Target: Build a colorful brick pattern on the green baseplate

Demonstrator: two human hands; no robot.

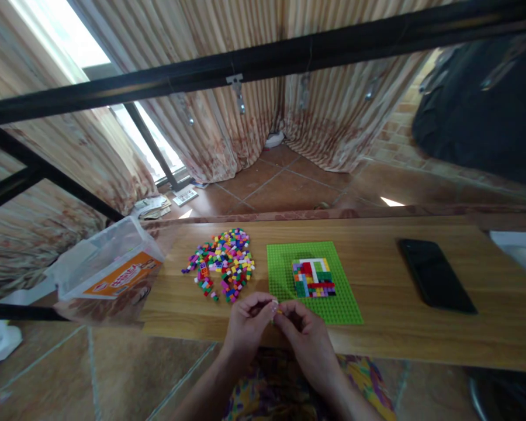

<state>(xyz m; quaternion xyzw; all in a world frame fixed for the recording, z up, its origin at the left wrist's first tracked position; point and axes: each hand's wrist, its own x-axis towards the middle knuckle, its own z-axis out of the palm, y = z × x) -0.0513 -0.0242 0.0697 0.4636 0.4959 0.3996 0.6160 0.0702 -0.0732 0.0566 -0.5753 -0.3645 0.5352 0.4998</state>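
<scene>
My left hand (251,321) and my right hand (305,330) meet in a pinch above the near edge of the table. Between their fingertips shows a small yellow toy brick (280,311). Something whitish is at the left fingertips, too small to tell whether it is a brick or a nail. Just beyond the right hand lies a green studded baseplate (346,307), bearing a multicoloured block of built bricks (314,278) with a white row along its far side. A loose heap of small coloured bricks (232,257) lies ahead of my left hand.
At the table's left end a clear plastic box (109,260) with an orange label stands tilted. A black phone (436,275) lies on the wooden table (377,263) at the right. Black metal bars (263,61) cross the view beyond, before striped curtains.
</scene>
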